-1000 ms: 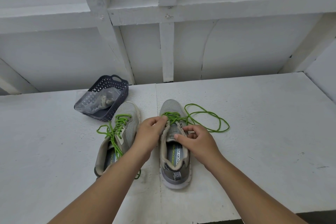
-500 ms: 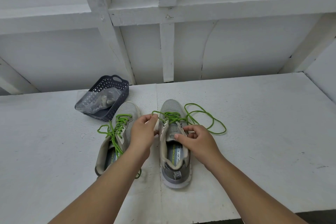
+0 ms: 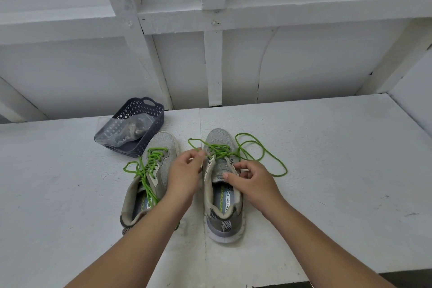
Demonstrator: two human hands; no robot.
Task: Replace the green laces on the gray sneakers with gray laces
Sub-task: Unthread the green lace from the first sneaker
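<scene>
Two gray sneakers stand side by side near the middle of the white table (image 3: 327,147), toes pointing far. On the right sneaker (image 3: 222,194) the green lace (image 3: 261,147) is loosened down to the far eyelets, its slack looped on the table to the right. A strand is pinched by the curled fingers of the left hand (image 3: 184,175). The sneaker's tongue is held by the bent fingers of the right hand (image 3: 252,182). The left sneaker (image 3: 149,180) is seen fully laced in green. A dark basket (image 3: 149,110) with a clear bag (image 3: 124,131) is seen far left.
</scene>
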